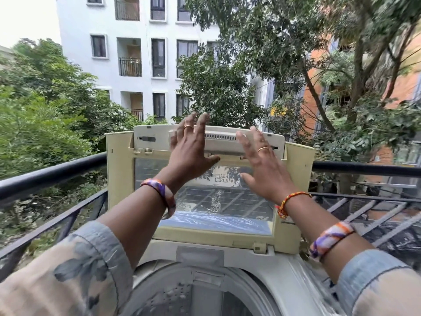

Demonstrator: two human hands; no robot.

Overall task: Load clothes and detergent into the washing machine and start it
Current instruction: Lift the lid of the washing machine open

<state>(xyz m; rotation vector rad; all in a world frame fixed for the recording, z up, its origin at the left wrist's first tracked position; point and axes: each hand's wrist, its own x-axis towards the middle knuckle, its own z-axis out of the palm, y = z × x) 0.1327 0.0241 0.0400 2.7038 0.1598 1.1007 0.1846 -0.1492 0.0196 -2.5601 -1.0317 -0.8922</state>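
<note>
Hands, left (190, 153) and right (262, 165), reach with spread grip at raised lid (159, 169).

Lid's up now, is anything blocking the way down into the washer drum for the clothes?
Nothing visible blocks it. The lid stands raised at the back, both hands are up by it with fingers spread, and the drum opening below lies uncovered. No clothes or detergent are in view, and the drum's bottom is cut off.

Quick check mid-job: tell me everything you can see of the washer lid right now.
The lid stands raised behind the open drum. It is a yellowed cream plastic frame around a clear window that reflects surroundings; a folded upper section carries a vent grille. Both hands, left and right, reach toward it with fingers spread; contact is unclear.
</note>
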